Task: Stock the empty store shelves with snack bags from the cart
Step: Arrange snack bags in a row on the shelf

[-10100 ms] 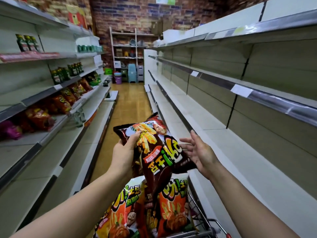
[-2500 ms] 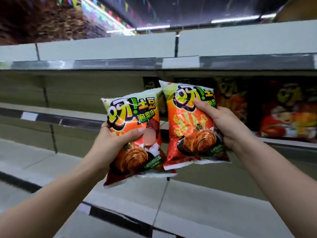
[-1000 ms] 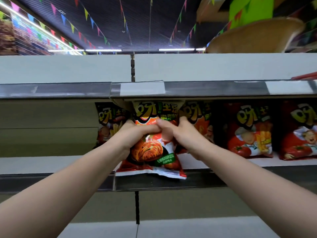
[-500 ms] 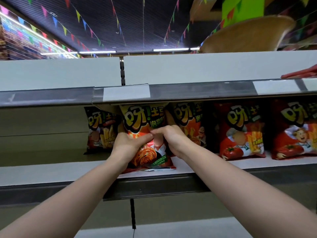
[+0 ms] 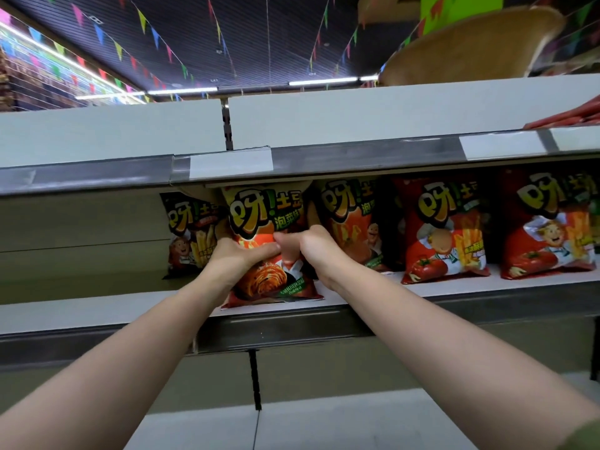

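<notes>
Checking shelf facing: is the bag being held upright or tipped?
Upright: the orange bag stands bottom-edge on the shelf, logo topmost.

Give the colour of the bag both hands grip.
The bag is mostly orange-red, with yellow lettering on a dark patch; head view.

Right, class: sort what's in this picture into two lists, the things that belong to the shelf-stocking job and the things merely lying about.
Job: left hand and right hand, both gripping the orange snack bag; the shelf beneath it; red tomato bags already shelved.
Lying about: ceiling bunting; strip light; blank price label; red item on the top shelf.
</notes>
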A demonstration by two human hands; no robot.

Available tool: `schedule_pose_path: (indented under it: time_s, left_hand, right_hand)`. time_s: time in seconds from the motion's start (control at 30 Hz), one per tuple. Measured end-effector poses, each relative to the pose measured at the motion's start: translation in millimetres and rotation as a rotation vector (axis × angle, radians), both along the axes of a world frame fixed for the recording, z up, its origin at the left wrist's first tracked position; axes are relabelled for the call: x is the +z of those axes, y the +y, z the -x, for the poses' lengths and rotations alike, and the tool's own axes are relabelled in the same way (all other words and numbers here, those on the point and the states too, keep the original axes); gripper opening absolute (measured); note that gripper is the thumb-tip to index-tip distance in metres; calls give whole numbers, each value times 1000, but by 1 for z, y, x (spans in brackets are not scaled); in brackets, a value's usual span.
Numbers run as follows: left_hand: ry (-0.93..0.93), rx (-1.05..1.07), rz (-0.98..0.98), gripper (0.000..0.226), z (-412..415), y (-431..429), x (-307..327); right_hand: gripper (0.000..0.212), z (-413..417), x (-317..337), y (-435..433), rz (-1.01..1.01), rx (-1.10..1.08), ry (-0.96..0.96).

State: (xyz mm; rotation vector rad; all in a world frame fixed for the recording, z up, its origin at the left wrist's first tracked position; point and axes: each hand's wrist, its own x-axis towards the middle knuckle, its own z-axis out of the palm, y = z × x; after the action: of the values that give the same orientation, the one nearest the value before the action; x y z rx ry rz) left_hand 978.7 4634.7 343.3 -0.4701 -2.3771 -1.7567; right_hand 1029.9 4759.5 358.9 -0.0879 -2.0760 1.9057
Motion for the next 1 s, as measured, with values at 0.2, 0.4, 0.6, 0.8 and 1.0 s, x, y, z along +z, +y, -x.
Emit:
schedule_pose_path:
  time_s: [0.2,0.4,0.6,0.8,1.0]
  left_hand:
    - [52,56,-8,137,-1,-9,-12]
    - [224,167,-108,120,-35,-14,-24]
    - [305,347,-51,68,-81,-45,-55]
    - [278,598,-1,63,-129,-121,-80]
    - [232,814,-4,59,-181,-219,-99]
  right_hand:
    - [78,0,-12,5,-195,-69,81]
    - [59,-18,-17,-6,-242,-225,383]
    - [38,-39,-32,-56,-117,-36,677]
    - [45,-50,-63,-144,-68,246,646]
    - [39,-70,-83,-245,23,522,618]
